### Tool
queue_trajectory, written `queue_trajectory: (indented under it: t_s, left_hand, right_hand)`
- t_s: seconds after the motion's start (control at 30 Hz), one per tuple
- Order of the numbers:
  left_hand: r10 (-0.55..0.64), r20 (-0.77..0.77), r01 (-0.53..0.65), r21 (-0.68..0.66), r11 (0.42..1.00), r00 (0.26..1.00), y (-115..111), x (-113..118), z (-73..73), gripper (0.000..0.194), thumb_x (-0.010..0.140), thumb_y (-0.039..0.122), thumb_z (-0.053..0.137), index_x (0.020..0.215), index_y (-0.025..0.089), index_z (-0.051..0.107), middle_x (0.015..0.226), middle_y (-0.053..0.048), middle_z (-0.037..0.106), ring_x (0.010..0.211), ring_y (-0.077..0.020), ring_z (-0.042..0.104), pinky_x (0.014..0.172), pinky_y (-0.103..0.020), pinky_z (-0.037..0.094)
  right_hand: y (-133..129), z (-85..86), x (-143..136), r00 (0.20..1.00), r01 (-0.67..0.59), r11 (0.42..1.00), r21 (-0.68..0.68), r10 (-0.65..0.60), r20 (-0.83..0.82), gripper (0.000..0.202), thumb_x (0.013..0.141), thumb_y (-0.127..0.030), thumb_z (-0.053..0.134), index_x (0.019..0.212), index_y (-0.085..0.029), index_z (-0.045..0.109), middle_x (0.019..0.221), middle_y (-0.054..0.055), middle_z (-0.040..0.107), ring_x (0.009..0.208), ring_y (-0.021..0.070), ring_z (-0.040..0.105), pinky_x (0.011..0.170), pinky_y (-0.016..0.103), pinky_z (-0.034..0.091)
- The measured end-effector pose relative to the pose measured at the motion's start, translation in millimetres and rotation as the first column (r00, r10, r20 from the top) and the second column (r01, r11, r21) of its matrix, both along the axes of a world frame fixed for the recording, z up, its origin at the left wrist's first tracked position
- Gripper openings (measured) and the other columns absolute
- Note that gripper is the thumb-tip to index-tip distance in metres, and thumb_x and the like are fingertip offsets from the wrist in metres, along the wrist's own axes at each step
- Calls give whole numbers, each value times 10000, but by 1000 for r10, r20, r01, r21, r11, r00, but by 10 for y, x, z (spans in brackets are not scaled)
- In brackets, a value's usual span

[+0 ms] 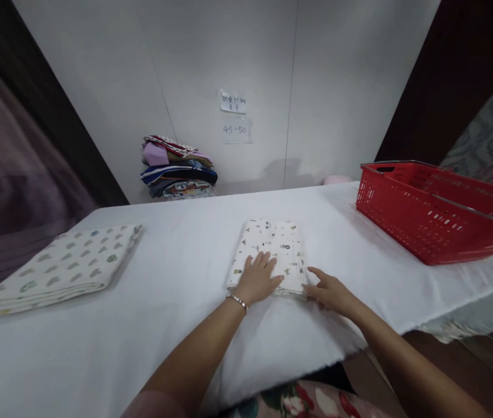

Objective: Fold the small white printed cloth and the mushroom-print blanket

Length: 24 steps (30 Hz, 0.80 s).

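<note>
A white folded cloth (267, 238) with small printed figures lies flat on the white-covered table (176, 244) in front of me. My left hand (258, 280) rests on its near left part, palm down with fingers spread, a bracelet (238, 302) at the wrist. At the cloth's near right corner is my right hand (328, 295), its fingers apart and touching the edge. The undersides of those fingers are partly hidden. Farther left lies a larger folded cloth (72, 261), white with grey and green motifs.
A red plastic basket (407, 217) with metal handles stands at the right of the table. Behind the far edge, a pile of folded fabrics (179, 168) sits against the wall. Two paper notes (235, 119) are stuck on that wall. The table's front edge is close to my body.
</note>
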State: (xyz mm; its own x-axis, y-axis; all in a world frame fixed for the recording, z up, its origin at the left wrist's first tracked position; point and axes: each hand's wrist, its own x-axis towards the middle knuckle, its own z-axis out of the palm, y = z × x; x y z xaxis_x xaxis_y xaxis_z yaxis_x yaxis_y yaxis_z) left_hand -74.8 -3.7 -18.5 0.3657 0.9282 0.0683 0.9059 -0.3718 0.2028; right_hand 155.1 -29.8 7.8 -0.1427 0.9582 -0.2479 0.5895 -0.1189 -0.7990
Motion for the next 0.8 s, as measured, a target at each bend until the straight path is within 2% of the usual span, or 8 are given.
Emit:
queue_trajectory:
  t_s: [0.07,0.17,0.27,0.33,0.4,0.53,0.67,0.8]
  left_hand:
    - [1,4,-1,-1,1000,1000,9,-4,4,621,871,584,241,1383,242,325,1489,-71,247,1383,-255,138,1097,-514,98]
    - [8,8,-8,-1,1000,1000,13,10,20,628,869,589,239,1383,238,323,1490,-76,243,1382,-261,137,1097,-522,91]
    - [3,10,-3,-8,1000,1000,9,22,48,624,869,585,251,1384,239,319,1481,-79,265,1378,-270,145,1091,-535,100]
    - [-3,14,3,-6,1000,1000,3,22,68,615,868,577,266,1386,247,311,1477,-72,277,1375,-270,158,1090,-533,105]
    - [1,15,-1,-7,1000,1000,-8,16,75,612,870,574,266,1387,249,308,1482,-65,267,1376,-263,157,1095,-522,101]
    - [3,19,-3,-17,1000,1000,-48,0,51,602,879,568,235,1386,252,316,1494,-48,237,1387,-234,127,1110,-497,79]
    - [-4,36,7,-81,997,999,-30,2,98,611,876,569,230,1394,254,302,1503,-43,209,1392,-228,106,1112,-503,71]
    - [23,35,-15,-230,973,999,221,-20,268,668,822,639,303,1365,253,355,1497,-68,223,1380,-272,150,1087,-536,137]
  right_hand:
    - [79,132,-33,979,-41,974,224,-6,204,545,782,-388,566,1288,-201,491,922,77,691,799,213,629,731,335,469]
    - [246,299,-281,947,-163,862,480,0,321,500,830,-363,475,1303,-201,477,1302,86,523,1171,245,482,969,379,366]
    - [500,335,-647,916,-329,779,533,127,380,581,841,-369,440,1383,-172,364,1462,88,310,1337,244,266,1064,392,255]
    - [715,272,-826,878,-397,760,515,152,453,639,847,-396,436,1411,-130,297,1500,115,200,1376,256,145,1084,404,195]
    - [938,146,-893,847,-379,788,485,85,525,678,860,-437,420,1413,-75,268,1501,158,167,1382,275,92,1088,417,148]
    - [1256,-181,-787,781,-261,883,391,-45,623,675,875,-515,355,1358,-43,349,1457,201,266,1357,302,159,1061,456,150]
    - [1345,-374,-698,752,-274,881,387,-54,656,694,876,-557,298,1346,-49,363,1458,195,266,1356,302,145,1049,467,150]
    - [1355,-404,-709,750,-274,886,374,-47,659,695,874,-567,284,1354,-69,355,1469,180,250,1361,299,133,1041,458,172]
